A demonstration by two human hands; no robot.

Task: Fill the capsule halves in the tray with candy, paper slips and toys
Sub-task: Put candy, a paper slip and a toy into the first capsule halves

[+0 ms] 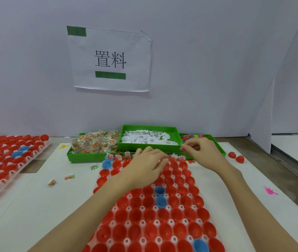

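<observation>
Glossy red and blue capsule halves seated in a white dimpled tray. Left hand lying over the far rows, grasp impossible to tell. Right hand pinching something small, unclear what.

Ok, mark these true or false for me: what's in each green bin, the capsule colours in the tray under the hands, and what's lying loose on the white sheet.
1. The middle green bin holds paper slips. True.
2. The candy packets are in the rightmost bin. False: they fill the leftmost bin; the right one holds small coloured toys.
3. Every capsule half in the tray is red. False: a few are blue, such as one at.
4. Loose candy packets lie on the white sheet left of the tray. True.
5. Two red capsule halves lie loose right of the bins. True.
</observation>
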